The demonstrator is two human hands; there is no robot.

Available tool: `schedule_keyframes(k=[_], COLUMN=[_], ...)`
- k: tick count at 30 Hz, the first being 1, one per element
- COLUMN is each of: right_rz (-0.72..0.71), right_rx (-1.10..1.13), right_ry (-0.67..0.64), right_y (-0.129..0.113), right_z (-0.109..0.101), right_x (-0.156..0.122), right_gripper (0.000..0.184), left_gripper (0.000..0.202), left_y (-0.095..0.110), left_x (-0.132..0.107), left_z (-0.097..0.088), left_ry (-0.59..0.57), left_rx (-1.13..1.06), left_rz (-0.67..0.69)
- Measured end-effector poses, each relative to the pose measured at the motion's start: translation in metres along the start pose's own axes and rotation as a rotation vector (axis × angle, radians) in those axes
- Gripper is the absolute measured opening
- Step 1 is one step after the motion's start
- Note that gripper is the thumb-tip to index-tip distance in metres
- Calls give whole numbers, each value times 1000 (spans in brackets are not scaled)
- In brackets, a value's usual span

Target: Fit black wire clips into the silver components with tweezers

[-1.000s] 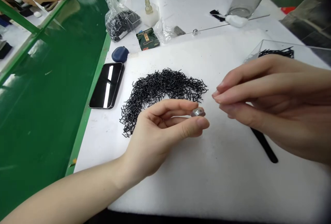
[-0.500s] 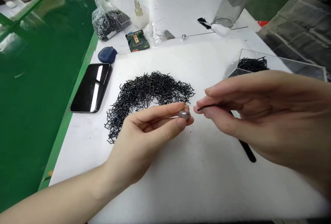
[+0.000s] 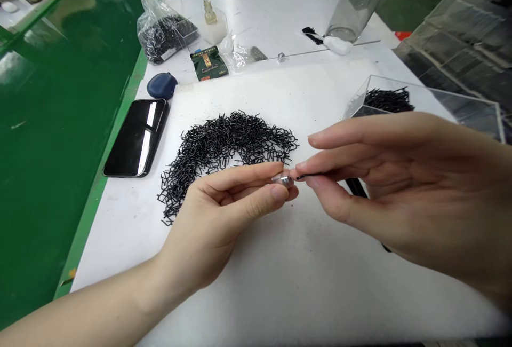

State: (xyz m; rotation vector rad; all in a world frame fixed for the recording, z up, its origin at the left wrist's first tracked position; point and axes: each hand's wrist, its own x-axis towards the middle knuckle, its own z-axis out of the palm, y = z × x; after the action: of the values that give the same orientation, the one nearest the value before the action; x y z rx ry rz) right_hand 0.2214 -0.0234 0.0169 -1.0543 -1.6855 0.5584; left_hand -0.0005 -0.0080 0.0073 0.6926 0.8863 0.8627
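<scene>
I pinch a small silver metal piece (image 3: 285,180) between the thumb and fingers of my left hand (image 3: 218,213), above the white table (image 3: 280,288). My right hand (image 3: 404,192) grips 1 thin black piece (image 3: 309,175) in its fingertips, the tip right by the metal's end; I can't tell whether the 2 touch. Beyond my left hand lies a curved pile of bent black bits (image 3: 224,136), with a phone (image 3: 136,137) to its left.
</scene>
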Motion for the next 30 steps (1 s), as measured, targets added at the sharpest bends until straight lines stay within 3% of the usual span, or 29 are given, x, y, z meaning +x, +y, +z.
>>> schedule_keyframes(k=[15,30], right_rz=[-17,-51], right_rx=[-34,-51], right_ry=[12,-2], right_y=[2,10], right_z=[2,2], right_x=[-2,-4], right_gripper=[45,39], left_gripper=[17,26], left_y=[-1,2], left_x=[0,-1], left_z=[-2,-2], left_ry=[-15,11], left_rx=[55,81], left_rz=[-14,-45])
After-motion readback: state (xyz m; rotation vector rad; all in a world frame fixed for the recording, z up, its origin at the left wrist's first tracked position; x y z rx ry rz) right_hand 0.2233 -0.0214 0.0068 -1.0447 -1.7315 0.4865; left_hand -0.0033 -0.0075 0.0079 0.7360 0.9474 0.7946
